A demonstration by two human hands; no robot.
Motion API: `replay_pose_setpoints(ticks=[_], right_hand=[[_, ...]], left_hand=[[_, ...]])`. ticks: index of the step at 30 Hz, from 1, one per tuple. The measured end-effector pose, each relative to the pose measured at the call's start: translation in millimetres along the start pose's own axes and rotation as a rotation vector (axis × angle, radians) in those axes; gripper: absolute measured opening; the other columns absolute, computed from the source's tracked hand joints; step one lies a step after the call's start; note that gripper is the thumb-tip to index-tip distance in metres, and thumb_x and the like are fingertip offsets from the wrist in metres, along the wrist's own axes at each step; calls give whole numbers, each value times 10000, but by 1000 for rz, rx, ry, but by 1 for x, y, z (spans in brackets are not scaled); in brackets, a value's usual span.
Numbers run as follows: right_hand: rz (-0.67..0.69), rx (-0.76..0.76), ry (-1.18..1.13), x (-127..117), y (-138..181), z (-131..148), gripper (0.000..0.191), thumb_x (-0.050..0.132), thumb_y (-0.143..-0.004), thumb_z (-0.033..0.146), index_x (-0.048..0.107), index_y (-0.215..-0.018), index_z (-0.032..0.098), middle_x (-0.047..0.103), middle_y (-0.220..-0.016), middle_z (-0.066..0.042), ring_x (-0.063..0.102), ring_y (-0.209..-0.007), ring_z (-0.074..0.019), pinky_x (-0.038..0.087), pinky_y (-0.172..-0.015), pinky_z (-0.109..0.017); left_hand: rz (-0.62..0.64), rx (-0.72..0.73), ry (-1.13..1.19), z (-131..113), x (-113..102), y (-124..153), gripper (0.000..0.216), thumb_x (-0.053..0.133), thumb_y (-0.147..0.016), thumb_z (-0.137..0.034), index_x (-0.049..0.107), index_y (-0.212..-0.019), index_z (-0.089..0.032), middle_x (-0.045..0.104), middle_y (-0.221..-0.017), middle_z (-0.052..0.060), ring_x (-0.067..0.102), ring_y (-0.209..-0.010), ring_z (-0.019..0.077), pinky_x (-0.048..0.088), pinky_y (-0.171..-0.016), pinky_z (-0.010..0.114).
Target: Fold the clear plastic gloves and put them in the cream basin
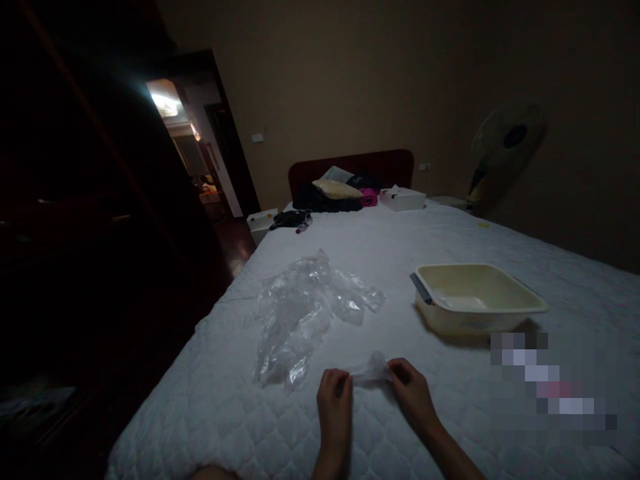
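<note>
A small clear plastic bag [373,369] is stretched between my two hands, low over the white quilted bed. My left hand [335,397] pinches its left end, thumb against fingers. At its right end, my right hand [411,390] grips the bunched plastic between thumb and fingertips. Just beyond my left hand lies a loose, crumpled spread of clear plastic bags [305,307]. To the right of my hands stands a cream plastic basin [480,323] with grey handles, and a bit of clear plastic seems to lie inside it.
The bed [425,233] fills most of the view. Near the headboard [350,163] are a pillow [337,189], dark clothes and a white box [403,199]. A standing fan [513,137] is at the back right. A blurred-out patch covers something at the lower right. An open doorway [195,140] is at the left.
</note>
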State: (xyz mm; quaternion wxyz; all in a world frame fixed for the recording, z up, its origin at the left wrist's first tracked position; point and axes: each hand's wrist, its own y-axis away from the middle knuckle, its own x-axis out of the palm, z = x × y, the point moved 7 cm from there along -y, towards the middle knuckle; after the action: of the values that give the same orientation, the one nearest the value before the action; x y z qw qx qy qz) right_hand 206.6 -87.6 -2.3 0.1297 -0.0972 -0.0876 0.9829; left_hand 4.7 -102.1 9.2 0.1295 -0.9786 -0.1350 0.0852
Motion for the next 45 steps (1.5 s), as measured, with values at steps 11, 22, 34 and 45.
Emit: replay_pose_setpoints(ticks=[11,22,34,45], right_hand=[[-65,286,-410,-17,-6,11,372,719,-590,461,645,-821,180,664,-704,-35,626,-630,-192,506,-557,-287],[106,379,-472,-7,11,14,323,624,-675,503,605,-824,218,704,-795,-74,665,-732,-248,525,-657,-379],[49,261,-279,-41,6,10,364,589,-693,508,619,-913,220,651,-959,-92,634,-816,-247,514,-656,-351],[324,-12,66,1,-12,61,468,661,-658,462,618,-1058,222,604,-1155,-93,546,-1068,-279,434,-903,-441]], left_hand=[[104,-506,637,8,14,3,417,662,-649,-554,535,-760,-173,629,-724,43,638,-733,212,478,-672,305],[228,-230,446,-5,19,5,576,787,-561,-288,543,-1078,-216,619,-1044,94,590,-961,219,441,-864,343],[104,-338,404,0,2,-2,434,632,-671,-571,617,-747,-144,624,-656,40,571,-536,131,447,-528,230],[289,-604,731,-2,19,13,564,596,-637,-669,630,-750,-117,660,-767,94,599,-583,176,475,-623,321]])
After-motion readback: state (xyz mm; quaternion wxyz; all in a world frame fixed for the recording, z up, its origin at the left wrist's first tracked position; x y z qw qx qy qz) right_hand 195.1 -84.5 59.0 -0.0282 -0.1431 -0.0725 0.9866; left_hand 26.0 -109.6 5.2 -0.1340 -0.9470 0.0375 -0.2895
